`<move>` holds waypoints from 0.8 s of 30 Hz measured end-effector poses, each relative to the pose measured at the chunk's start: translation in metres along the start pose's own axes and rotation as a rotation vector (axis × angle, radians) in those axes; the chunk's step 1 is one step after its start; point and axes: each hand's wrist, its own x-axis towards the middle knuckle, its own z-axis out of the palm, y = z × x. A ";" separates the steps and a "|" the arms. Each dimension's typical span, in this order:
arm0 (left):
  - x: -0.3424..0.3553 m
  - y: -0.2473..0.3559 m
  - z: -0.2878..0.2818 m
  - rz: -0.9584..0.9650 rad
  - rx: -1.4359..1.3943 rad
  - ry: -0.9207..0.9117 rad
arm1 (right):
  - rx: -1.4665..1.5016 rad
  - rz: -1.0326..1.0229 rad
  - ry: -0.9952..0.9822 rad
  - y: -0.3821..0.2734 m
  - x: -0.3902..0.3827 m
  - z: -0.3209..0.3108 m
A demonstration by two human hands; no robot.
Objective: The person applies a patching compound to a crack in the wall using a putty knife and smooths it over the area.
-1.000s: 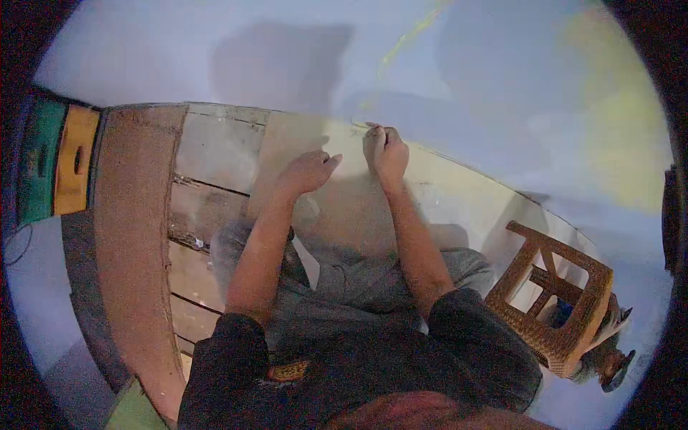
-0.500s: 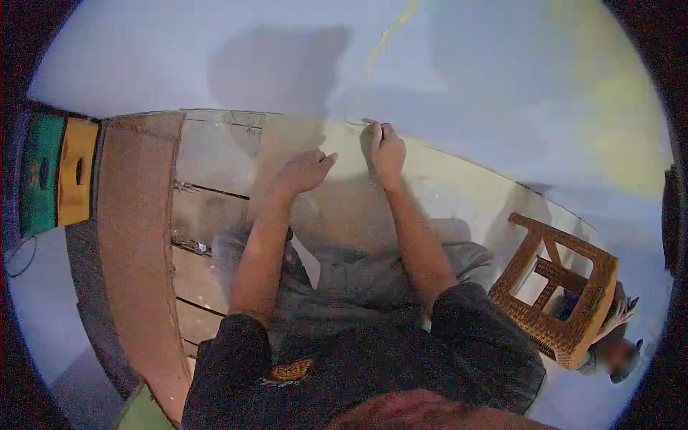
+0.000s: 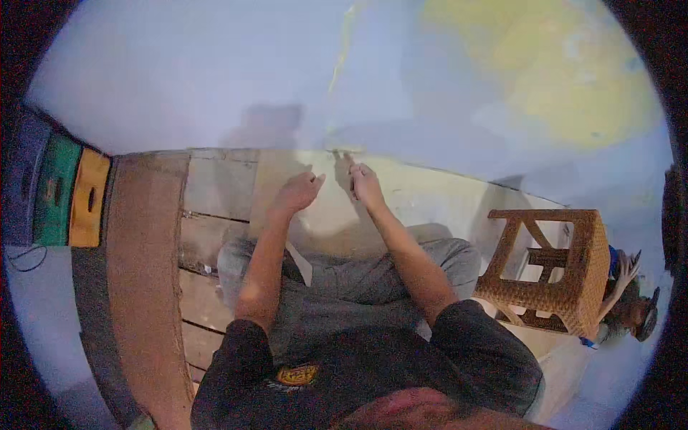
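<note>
My right hand (image 3: 364,185) is closed around a small thin handled tool just in front of the pale wall (image 3: 215,86). The tool's far end meets the foot of the wall as a short pale bar (image 3: 347,150); its exact kind is too blurred to tell. To its left, my left hand (image 3: 299,192) is loosely curled, thumb side toward the right hand, and nothing shows in it. Both hands are over a pale yellowish sheet or board (image 3: 423,190) on the floor. A narrow yellow streak (image 3: 340,61) runs up the wall above the right hand.
A brown woven stool (image 3: 552,279) lies on its side at the right. Behind it is another person (image 3: 631,308). Green and orange drawers (image 3: 86,197) stand at the left, near a brown strip (image 3: 143,272) and wooden planks (image 3: 204,244). My crossed legs (image 3: 358,279) are below my arms.
My view has tilted and turned, so the wall's foot and both hands sit lower in the picture. The tool's end now shows as a wider pale bar. Both hands keep their grips.
</note>
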 end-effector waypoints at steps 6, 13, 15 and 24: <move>-0.033 0.021 0.055 0.194 0.105 -0.100 | 0.652 0.321 -0.405 0.010 -0.083 -0.036; -0.033 0.034 0.113 0.454 -0.153 0.527 | 0.626 0.213 -0.418 0.006 -0.102 -0.023; -0.041 0.060 0.110 0.294 -0.225 0.124 | 0.674 0.218 -0.405 0.038 -0.104 -0.042; -0.001 0.027 0.077 0.341 -0.041 0.422 | -0.465 -0.083 -0.404 0.048 -0.102 -0.027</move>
